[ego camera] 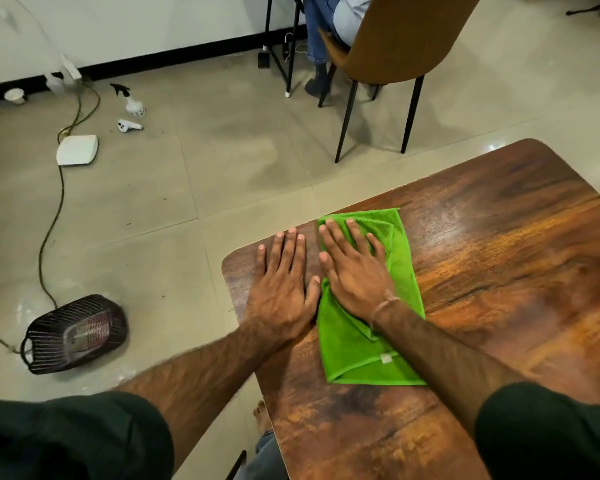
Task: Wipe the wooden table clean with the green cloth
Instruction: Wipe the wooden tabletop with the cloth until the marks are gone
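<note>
Wooden table (499,271), left hand (281,289) and right hand (355,275) flat, fingers (293,244) straight, right atop white-tagged green cloth (354,355).

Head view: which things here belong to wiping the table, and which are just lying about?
Job: green cloth, wooden table, right hand flat on cloth, left hand flat on table.
Lying about: spray bottle, heater, white box, controller, chair.

One wide-angle camera rode on the person's head and looked forward and steeply down. It sat close above the desk (499,254), with the fingers (291,251) near mid-frame. Beyond the fingers the view reached the floor (187,202) and a chair (395,36).
</note>
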